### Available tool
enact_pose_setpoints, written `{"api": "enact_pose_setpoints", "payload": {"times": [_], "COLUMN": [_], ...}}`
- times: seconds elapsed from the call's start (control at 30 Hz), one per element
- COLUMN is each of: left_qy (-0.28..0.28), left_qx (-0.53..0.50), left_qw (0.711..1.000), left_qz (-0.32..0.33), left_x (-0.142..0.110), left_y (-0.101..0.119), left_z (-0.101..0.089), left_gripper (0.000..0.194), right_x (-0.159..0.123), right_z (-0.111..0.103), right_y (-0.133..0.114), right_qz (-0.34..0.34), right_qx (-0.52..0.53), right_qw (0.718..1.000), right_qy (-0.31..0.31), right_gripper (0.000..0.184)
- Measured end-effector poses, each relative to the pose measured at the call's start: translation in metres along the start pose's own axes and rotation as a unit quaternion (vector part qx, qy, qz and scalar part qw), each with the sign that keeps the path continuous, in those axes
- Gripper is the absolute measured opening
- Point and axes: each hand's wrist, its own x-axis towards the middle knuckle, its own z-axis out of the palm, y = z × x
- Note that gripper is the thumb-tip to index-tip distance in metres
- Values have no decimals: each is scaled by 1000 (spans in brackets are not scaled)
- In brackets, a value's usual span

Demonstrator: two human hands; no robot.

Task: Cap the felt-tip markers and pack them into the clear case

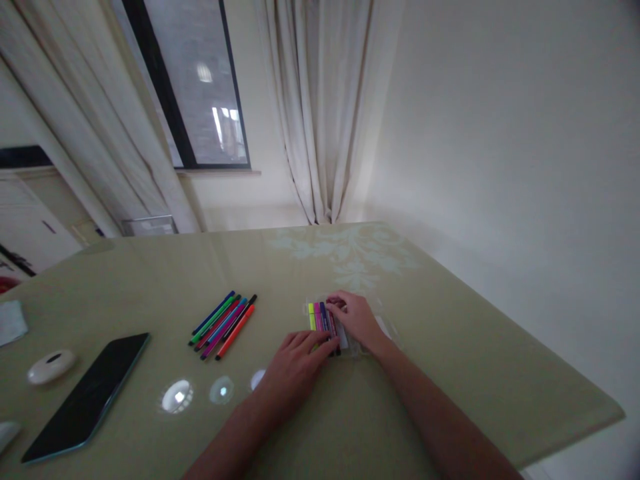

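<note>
A clear plastic pen case point(383, 325) lies on the green table point(450, 347) with several coloured markers point(320, 316) in it. My right hand point(356, 316) rests on the case, its fingers curled over the markers at the case's right side. My left hand point(295, 367) lies flat at the case's near end, fingers stretched out and touching the marker tips. A loose row of several markers point(225, 325) lies on the table to the left of both hands.
A dark tablet point(87, 397) lies at the near left, with a white oval object point(50, 367) beside it and a pale cloth point(11, 322) farther left. Curtains, a window and a wall stand behind the table. The table's right edge point(575, 380) is close.
</note>
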Motion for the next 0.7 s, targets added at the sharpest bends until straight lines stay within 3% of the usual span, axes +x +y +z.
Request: {"api": "enact_pose_setpoints", "payload": {"times": [0.27,0.43,0.6,0.67,0.7], "left_qy": [-12,-8,8,49,76], "left_qx": [33,11,-12,-9,11], "left_qw": [999,1000,1000,997,991], "left_qz": [12,-5,8,-51,-111], "left_x": [-3,-3,2,1,0], "left_y": [1,7,2,-11,-20], "left_z": [4,7,-2,-15,-24], "left_gripper": [55,54,42,34,30], "right_x": [-2,-3,-4,-3,-3], "right_z": [-15,-16,-17,-19,-21], "right_y": [-1,-1,0,1,2], "right_qz": [-52,-42,-56,-46,-38], "right_qx": [-94,-132,-91,-68,-63], "right_qw": [993,987,992,995,997], "right_qy": [-52,-88,-72,-50,-37], "right_gripper": [17,18,16,14,14]}}
